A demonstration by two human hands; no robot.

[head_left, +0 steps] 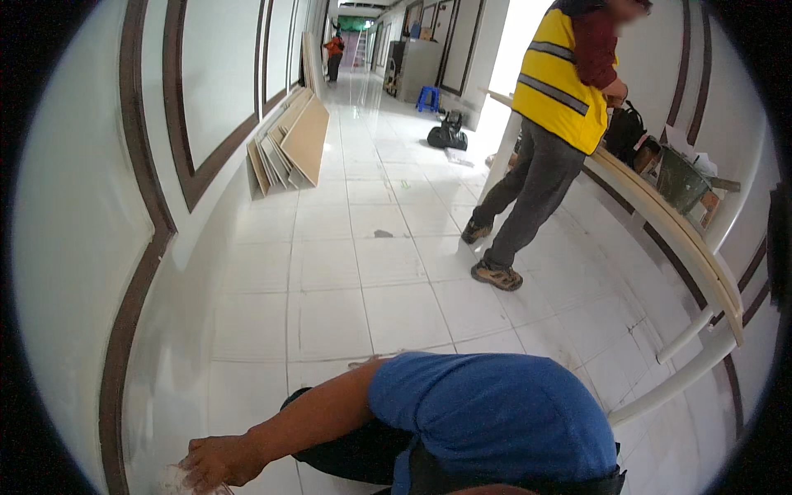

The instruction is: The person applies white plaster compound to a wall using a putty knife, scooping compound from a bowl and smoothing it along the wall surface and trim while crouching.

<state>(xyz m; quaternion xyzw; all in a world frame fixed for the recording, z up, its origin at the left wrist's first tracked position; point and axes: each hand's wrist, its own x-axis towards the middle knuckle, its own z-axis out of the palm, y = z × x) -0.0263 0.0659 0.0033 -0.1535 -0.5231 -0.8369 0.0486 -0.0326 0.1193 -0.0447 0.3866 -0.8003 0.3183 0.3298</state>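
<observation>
My right arm, in a short blue sleeve (487,404), crosses the lower part of the head view toward the left wall. At its end my right hand (221,464) is low by the floor near the wall, fingers curled down. A whitish patch (172,478) shows beside the fingers. What they grip is mostly hidden and cut off by the lower edge. Under the forearm is my dark-clothed knee (351,452). My left hand is out of view.
The left wall has dark brown trim (136,330). Flat boards (297,144) lean against it farther off. To the right, a person in a yellow vest (561,82) stands at a long table (668,214) with a green bucket (683,181). Black bags (448,134) lie on the tiles.
</observation>
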